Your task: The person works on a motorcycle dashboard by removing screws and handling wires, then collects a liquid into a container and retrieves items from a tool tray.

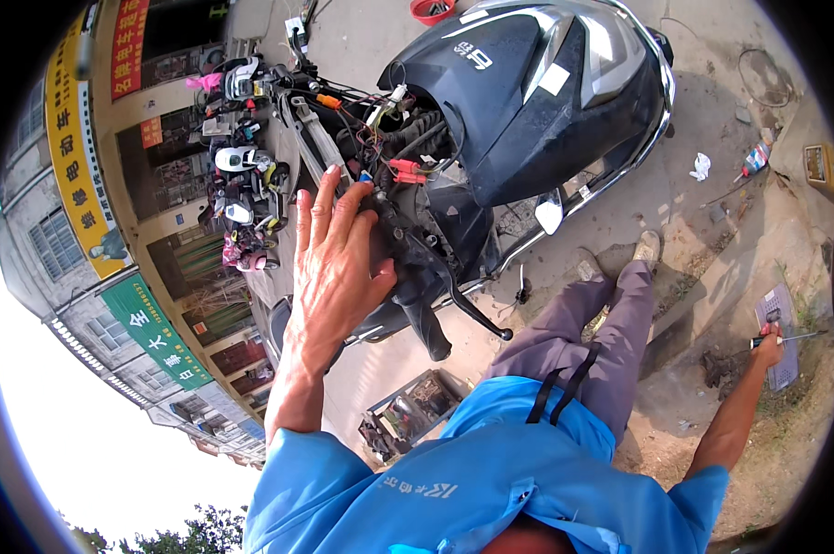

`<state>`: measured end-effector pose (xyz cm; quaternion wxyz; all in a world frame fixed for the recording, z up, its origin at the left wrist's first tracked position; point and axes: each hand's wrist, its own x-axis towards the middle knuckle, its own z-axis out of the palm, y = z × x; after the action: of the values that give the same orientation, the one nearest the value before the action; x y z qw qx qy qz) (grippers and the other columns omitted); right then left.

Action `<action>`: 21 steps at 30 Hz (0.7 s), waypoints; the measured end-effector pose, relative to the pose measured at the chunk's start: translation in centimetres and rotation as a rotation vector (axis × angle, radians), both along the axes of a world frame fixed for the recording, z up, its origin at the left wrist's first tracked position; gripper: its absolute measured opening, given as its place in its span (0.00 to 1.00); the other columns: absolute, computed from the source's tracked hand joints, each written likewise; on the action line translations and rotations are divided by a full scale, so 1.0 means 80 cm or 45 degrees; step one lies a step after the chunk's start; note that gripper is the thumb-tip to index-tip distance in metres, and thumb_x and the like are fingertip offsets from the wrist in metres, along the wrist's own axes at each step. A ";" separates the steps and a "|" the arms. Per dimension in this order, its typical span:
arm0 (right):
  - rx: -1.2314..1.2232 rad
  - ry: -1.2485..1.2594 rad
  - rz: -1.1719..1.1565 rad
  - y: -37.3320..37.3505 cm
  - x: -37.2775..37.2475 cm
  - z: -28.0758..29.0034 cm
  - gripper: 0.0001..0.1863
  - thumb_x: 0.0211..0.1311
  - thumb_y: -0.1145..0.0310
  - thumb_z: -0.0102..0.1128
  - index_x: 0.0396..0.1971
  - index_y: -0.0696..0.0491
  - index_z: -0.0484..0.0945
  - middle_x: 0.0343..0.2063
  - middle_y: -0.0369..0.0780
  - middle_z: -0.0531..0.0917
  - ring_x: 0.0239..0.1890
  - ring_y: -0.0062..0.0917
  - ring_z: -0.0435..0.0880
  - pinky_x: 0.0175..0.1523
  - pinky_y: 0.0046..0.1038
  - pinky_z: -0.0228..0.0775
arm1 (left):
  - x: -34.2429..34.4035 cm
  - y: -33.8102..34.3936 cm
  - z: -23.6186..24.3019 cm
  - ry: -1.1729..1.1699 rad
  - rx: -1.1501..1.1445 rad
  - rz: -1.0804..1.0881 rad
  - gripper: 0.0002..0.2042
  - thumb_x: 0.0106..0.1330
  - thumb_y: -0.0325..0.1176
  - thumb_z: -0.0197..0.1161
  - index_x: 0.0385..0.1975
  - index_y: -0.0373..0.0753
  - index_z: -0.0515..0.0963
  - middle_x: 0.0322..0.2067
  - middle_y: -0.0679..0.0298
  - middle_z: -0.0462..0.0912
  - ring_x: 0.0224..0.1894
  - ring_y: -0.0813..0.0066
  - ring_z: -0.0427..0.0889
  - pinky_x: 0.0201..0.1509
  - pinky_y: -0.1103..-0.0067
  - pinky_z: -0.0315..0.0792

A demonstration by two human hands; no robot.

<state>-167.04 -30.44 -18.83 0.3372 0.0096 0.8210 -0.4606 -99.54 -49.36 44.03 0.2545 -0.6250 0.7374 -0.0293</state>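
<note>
In front of me a dark electric scooter (519,129) has its handlebar area uncovered, with a tangle of wires (371,129) and red connectors (407,171) showing. My left hand (336,254) lies over the handlebar beside these wires, palm down with its fingers apart. Just right of it are the rubber grip (423,328) and a black brake lever (477,312). Away to the far right, my right hand (768,348) is closed around the handle of a screwdriver (802,336). A grey slotted plate (780,309) lies below that hand; whether they touch, I cannot tell.
A metal-framed box of tools and parts (415,411) stands on the ground near the scooter. Other scooters (241,185) are parked by the shopfronts at left. A red basin (432,9), crumpled white paper (701,166), a bottle (756,159) and a yellow case (821,168) lie around.
</note>
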 end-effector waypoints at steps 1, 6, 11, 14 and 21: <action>-0.002 0.001 0.013 -0.003 0.005 0.010 0.10 0.62 0.69 0.67 0.37 0.60 0.80 0.26 0.41 0.83 0.24 0.21 0.81 0.29 0.20 0.76 | -0.001 0.004 0.001 -0.001 -0.024 0.000 0.19 0.44 0.27 0.68 0.39 0.32 0.77 0.61 0.57 0.69 0.74 0.52 0.52 0.76 0.53 0.46; -0.155 0.157 -0.014 0.010 0.020 0.060 0.11 0.64 0.69 0.65 0.40 0.61 0.80 0.26 0.40 0.82 0.24 0.21 0.80 0.31 0.21 0.75 | -0.003 0.007 -0.015 -0.018 -0.060 -0.052 0.24 0.40 0.29 0.65 0.42 0.25 0.77 0.59 0.53 0.70 0.73 0.53 0.53 0.77 0.54 0.41; -0.191 0.031 0.031 -0.027 0.137 0.179 0.12 0.65 0.69 0.64 0.44 0.59 0.77 0.31 0.40 0.82 0.30 0.20 0.81 0.32 0.21 0.75 | 0.005 0.011 -0.019 -0.038 -0.047 -0.083 0.30 0.39 0.32 0.68 0.46 0.20 0.76 0.59 0.48 0.70 0.73 0.54 0.53 0.76 0.52 0.43; -0.275 -0.081 0.239 -0.044 0.225 0.244 0.13 0.65 0.68 0.64 0.46 0.58 0.78 0.32 0.38 0.81 0.30 0.19 0.80 0.34 0.19 0.73 | 0.011 0.005 -0.018 0.061 -0.103 -0.135 0.25 0.37 0.29 0.64 0.40 0.23 0.76 0.57 0.50 0.70 0.72 0.54 0.56 0.77 0.55 0.45; -0.388 -0.478 0.773 -0.114 0.436 0.405 0.13 0.65 0.68 0.64 0.47 0.57 0.80 0.27 0.34 0.80 0.27 0.15 0.77 0.33 0.18 0.70 | 0.022 0.005 -0.008 0.203 -0.108 -0.141 0.22 0.37 0.28 0.62 0.37 0.26 0.76 0.57 0.52 0.71 0.72 0.56 0.57 0.77 0.56 0.46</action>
<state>-132.15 -39.58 13.60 0.6003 -0.1998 0.6326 -0.4466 -97.80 -49.00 43.42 0.1663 -0.5937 0.7869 -0.0245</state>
